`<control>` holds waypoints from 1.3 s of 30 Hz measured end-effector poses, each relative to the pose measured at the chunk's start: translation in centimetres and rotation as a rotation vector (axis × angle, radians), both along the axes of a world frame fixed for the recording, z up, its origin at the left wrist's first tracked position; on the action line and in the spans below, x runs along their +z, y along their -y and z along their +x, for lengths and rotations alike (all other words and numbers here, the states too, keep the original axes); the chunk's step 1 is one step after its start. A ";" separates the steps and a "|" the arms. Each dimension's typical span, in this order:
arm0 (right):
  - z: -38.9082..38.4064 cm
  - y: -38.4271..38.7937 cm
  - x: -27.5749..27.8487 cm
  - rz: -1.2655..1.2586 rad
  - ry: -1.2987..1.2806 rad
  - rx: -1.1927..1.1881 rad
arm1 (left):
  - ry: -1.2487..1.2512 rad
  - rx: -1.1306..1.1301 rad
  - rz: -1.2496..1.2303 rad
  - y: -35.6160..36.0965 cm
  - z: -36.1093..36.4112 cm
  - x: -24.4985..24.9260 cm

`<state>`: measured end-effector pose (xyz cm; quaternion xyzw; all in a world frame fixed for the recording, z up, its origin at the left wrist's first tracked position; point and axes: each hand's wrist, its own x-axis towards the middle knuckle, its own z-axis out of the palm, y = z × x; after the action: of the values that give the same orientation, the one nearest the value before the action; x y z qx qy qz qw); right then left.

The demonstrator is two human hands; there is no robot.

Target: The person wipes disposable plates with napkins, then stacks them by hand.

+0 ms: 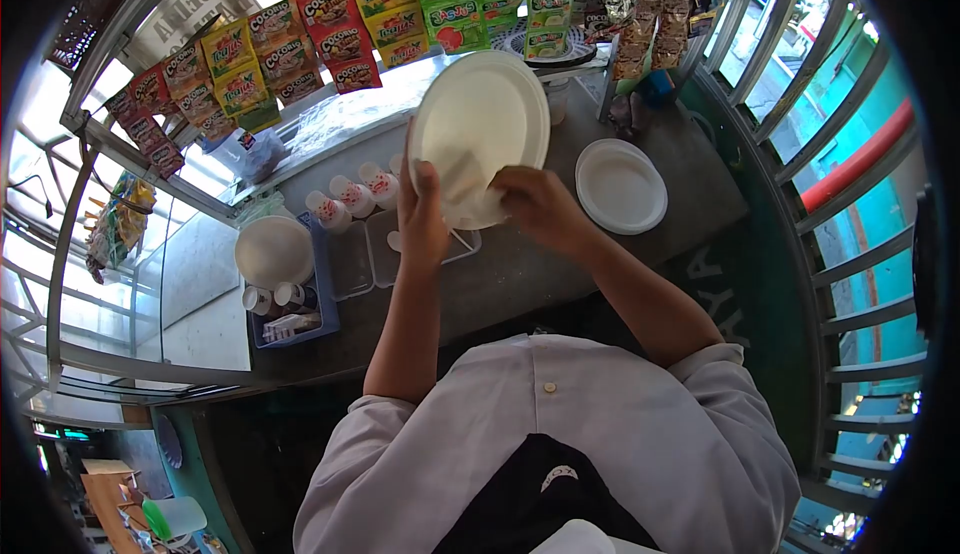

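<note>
My left hand [425, 216] grips a white plate [490, 104] by its left edge, thumb over the front face. The plate is tilted up toward me above the counter. My right hand [535, 204] has its fingers curled together at the plate's lower right part. What those fingers pinch, if anything, I cannot tell. A greyish patch lies across the plate's lower face between the hands. Close to my right hand, a second white plate [622, 188] rests on the counter [690, 194].
Behind my left hand stand several printed cups [352, 197] and clear plastic trays [382, 246]. A blue basket [325, 279] at left holds cups and a white bowl [274, 252]. Drink sachets [340, 39] hang in strips above. Metal bars [870, 244] line the right side.
</note>
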<state>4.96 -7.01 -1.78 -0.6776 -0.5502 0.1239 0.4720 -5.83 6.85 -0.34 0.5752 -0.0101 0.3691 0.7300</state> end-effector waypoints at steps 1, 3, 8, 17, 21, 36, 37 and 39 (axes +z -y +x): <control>0.6 -0.1 -0.7 0.207 -0.076 -0.074 | -0.050 0.070 0.118 0.3 0.0 0.0; 1.2 -0.2 0.0 0.413 -0.147 -0.150 | -0.035 0.091 0.171 1.4 0.5 -0.1; -0.5 -0.3 5.4 0.203 -0.695 -0.086 | -0.102 0.325 0.807 2.0 0.6 -0.4; -1.2 -0.4 5.3 0.226 -0.815 -0.037 | -0.087 0.336 0.844 2.2 -0.9 1.3; -1.6 -0.5 5.9 0.230 -0.814 -0.024 | -0.066 0.354 0.840 2.2 -1.1 1.4; -1.4 -0.3 6.3 0.227 -0.777 -0.032 | -0.110 0.402 0.904 1.9 -1.1 1.7; -1.5 -0.2 6.3 0.226 -0.766 -0.041 | -0.109 0.402 0.904 1.9 -1.1 1.7; -1.4 -0.2 6.4 0.227 -0.753 -0.049 | -0.080 0.392 0.901 1.8 -0.9 1.7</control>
<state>3.54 -6.81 4.62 -0.5413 -0.3324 0.2909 0.7155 -6.76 5.01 1.33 0.8384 -0.0321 0.4362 0.3253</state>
